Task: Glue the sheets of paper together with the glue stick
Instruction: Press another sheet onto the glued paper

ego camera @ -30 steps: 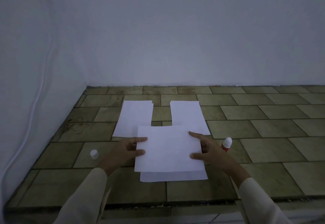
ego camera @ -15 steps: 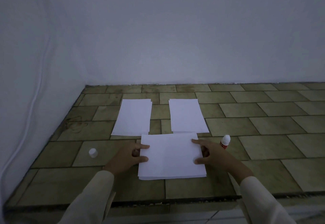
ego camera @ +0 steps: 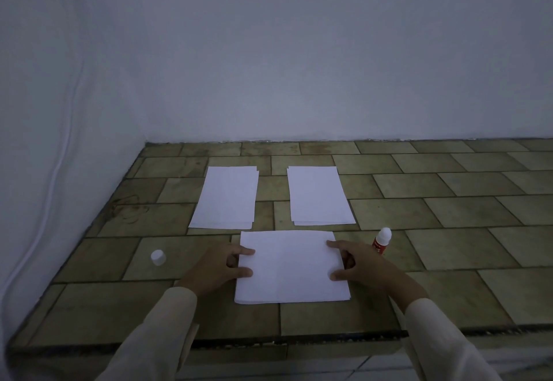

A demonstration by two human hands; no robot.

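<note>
left hand (ego camera: 221, 270): palm down, index and thumb stretched inward, other fingers curled | right hand (ego camera: 363, 267): same pose (mirrored)

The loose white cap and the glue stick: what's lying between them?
Head view: the near paper stack, with the left hand and right hand touching its side edges.
</note>
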